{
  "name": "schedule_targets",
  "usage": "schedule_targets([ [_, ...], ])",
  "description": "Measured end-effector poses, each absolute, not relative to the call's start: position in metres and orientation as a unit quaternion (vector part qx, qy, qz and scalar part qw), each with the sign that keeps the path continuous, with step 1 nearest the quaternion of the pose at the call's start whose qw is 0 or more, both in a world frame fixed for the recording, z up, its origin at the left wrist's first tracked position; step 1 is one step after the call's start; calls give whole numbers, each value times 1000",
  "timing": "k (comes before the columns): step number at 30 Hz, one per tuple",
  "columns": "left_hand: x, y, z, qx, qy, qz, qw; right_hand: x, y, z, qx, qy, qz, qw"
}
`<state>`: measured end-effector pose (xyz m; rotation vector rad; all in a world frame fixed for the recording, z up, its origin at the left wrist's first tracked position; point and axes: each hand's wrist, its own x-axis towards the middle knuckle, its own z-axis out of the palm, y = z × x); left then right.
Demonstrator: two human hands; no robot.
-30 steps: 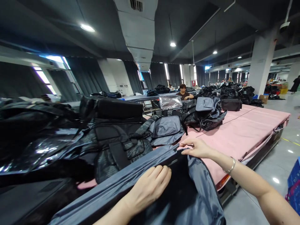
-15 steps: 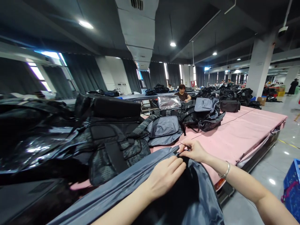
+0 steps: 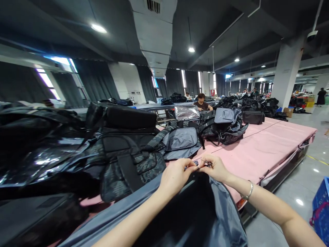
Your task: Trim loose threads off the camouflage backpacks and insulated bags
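Observation:
An open bag with grey lining (image 3: 227, 209) lies in front of me, its dark inside facing up. My left hand (image 3: 177, 175) pinches the bag's far edge between thumb and fingers. Right beside it, my right hand (image 3: 213, 168) is closed with its fingertips at the same edge, almost touching the left ones. A small dark pointed tool (image 3: 207, 163) sits in the right hand; its exact kind is partly hidden by the fingers. The bit of edge between the fingertips is too small to make out.
A pink-covered table (image 3: 277, 140) stretches away to the right. Black camouflage backpacks (image 3: 133, 171) are heaped at left, and a grey-lined backpack (image 3: 181, 139) lies ahead. Across the table sits a person (image 3: 203, 103). A blue crate (image 3: 321, 209) stands on the floor at right.
My left hand has risen from lying over the bag's edge to a pinch beside the right fingertips. The right hand stays nearly in place, the dark tool turned more into its fingers.

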<state>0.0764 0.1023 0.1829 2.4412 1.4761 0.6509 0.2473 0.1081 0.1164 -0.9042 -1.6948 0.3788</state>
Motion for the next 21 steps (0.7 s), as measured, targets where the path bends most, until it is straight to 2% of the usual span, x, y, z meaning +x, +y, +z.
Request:
schedule_targets([
  [5, 64, 110, 175, 814, 509, 256, 114, 258, 93, 136, -491, -726, 141, 459],
  [8, 56, 113, 168, 814, 495, 273, 135, 266, 83, 148, -505, -735, 164, 421],
  [12, 58, 113, 165, 851, 408, 278, 180, 271, 75, 151, -478, -739, 181, 439],
  [17, 73, 112, 166, 857, 411, 227, 212, 270, 75, 141, -475, -715, 184, 479],
  [21, 76, 107, 165, 857, 409, 229, 215, 269, 73, 141, -452, -730, 190, 476],
])
